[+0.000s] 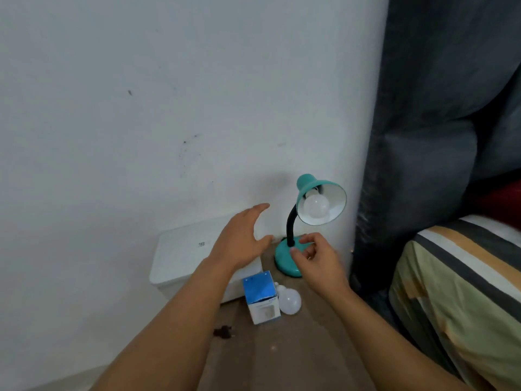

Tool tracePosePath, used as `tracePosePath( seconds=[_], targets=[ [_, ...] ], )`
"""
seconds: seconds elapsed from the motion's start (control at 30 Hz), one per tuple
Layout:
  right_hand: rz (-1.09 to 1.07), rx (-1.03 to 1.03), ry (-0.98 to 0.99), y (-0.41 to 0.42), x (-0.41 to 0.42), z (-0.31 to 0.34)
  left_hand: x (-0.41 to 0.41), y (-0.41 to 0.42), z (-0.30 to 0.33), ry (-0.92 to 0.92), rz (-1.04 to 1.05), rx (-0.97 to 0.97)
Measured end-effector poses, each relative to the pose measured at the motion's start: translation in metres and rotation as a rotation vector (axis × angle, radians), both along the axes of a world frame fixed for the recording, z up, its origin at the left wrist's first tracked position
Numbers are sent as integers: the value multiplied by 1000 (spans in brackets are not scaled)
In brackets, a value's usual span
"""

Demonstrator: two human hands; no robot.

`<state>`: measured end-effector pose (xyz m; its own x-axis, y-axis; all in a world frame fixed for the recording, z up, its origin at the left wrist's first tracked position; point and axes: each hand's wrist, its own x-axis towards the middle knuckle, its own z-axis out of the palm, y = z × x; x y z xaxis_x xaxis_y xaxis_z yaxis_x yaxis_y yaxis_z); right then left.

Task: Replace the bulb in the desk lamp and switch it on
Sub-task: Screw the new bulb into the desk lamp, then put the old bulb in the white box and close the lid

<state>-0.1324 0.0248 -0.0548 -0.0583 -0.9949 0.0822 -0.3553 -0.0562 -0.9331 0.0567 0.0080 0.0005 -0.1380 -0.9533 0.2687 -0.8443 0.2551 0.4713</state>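
A teal desk lamp (284,258) stands on the floor by the wall, its black neck bent and its shade (335,193) facing me. A white bulb (315,206) sits in the shade, unlit. Another white bulb (289,301) lies on the floor beside a blue and white bulb box (260,296). My left hand (242,238) hovers open to the left of the lamp, above a white box. My right hand (315,258) is over the lamp's base, fingers loosely curled and holding nothing. A black plug (224,332) lies on the floor near my left forearm.
A white lidded box (183,249) sits against the wall to the left of the lamp. A dark blue curtain (423,136) hangs on the right. A striped mattress (462,292) fills the lower right. Brown floor stretches towards me.
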Motion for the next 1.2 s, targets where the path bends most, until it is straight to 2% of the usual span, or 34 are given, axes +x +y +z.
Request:
tracePosePath(
  seconds=[0.23, 0.4, 0.57, 0.67, 0.9, 1.2],
  targets=[
    [269, 32, 170, -18, 59, 8, 114, 53, -26, 59, 401, 88],
    [395, 133, 215, -40, 88, 4, 171, 71, -41, 162, 544, 231],
    [470, 273, 201, -52, 103, -9, 188, 72, -53, 366, 465, 333],
    [464, 273, 191, -55, 106, -15, 182, 71, -54, 421, 451, 364],
    [411, 202, 194, -56, 105, -8, 181, 72, -48, 435, 475, 262],
    [374, -27, 219, -16, 74, 16, 153, 109, -17, 391, 439, 114]
  ],
)
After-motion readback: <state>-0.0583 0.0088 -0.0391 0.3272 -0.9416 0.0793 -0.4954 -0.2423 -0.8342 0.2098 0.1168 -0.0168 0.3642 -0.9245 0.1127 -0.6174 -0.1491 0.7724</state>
